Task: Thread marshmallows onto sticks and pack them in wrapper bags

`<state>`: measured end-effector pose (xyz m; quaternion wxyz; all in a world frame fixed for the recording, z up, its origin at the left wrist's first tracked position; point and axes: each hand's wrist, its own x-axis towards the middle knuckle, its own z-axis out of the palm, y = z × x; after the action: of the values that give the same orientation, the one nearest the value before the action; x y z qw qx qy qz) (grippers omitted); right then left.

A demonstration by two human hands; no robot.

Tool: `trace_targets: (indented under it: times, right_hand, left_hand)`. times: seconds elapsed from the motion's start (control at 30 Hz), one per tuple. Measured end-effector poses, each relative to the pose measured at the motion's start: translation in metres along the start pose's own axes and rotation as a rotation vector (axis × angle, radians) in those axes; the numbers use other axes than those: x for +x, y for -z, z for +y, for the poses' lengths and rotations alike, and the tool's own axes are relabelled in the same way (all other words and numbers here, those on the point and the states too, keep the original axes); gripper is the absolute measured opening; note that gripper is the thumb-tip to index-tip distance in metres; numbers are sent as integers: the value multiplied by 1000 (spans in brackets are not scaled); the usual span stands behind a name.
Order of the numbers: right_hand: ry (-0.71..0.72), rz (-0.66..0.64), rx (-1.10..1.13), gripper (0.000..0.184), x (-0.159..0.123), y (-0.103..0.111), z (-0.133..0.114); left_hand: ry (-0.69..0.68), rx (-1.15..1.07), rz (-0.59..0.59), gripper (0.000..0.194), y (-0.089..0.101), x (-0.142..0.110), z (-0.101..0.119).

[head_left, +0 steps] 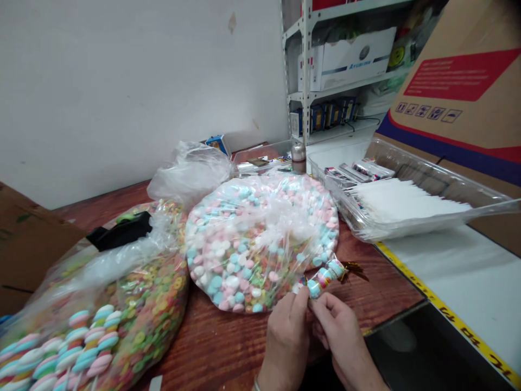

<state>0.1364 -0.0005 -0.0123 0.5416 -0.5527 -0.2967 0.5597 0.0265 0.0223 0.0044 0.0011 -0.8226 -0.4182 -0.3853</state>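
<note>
By the near right edge of the round clear plastic bag of pastel marshmallows, my left hand and right hand have fingers pinched on the near end of a slim, film-wrapped pastel candy stick, slanting away rightward, its body nearer my right.

Clear-wrapped pastel marshmallow stack, tilted

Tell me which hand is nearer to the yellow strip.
Right. The right hand is left of the yellow strip; the left hand is farther left, beyond the right hand.
</note>
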Motion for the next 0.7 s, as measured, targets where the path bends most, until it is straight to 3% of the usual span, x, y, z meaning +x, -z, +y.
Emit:
trace_targets:
  times: [0.1,0.2,0.3,0.4,0.47,0.6,0.7]
  right_hand:
    - [-28,-18,40,41,0,0,0]
    - [-17,-20,26,40,0,0,-2]
    - [49,0,-40,38,-2,0,-8]
    - [141,8,-121,31,-2,2,-14]
    - [188,3,-164,29,1,3,-17]
    - [198,-55,-198,21,10,9,-21]
    - [180,-173,-198,22,13,14,-25]
  left_hand:
    - [0,-25,-31,33,1,0,0]
    - [138,-177,-12,29,1,2,2]
    - [560,-526,-27,16,0,7,7]
    - [1037,-1047,-28,10,-3,15,13]
    - [1200,-1351,14,14,-4,19,17]
    - [1278,-1609,35,21,-7,23,19]
    - [1181,-1531,-40,18,-6,20,14]
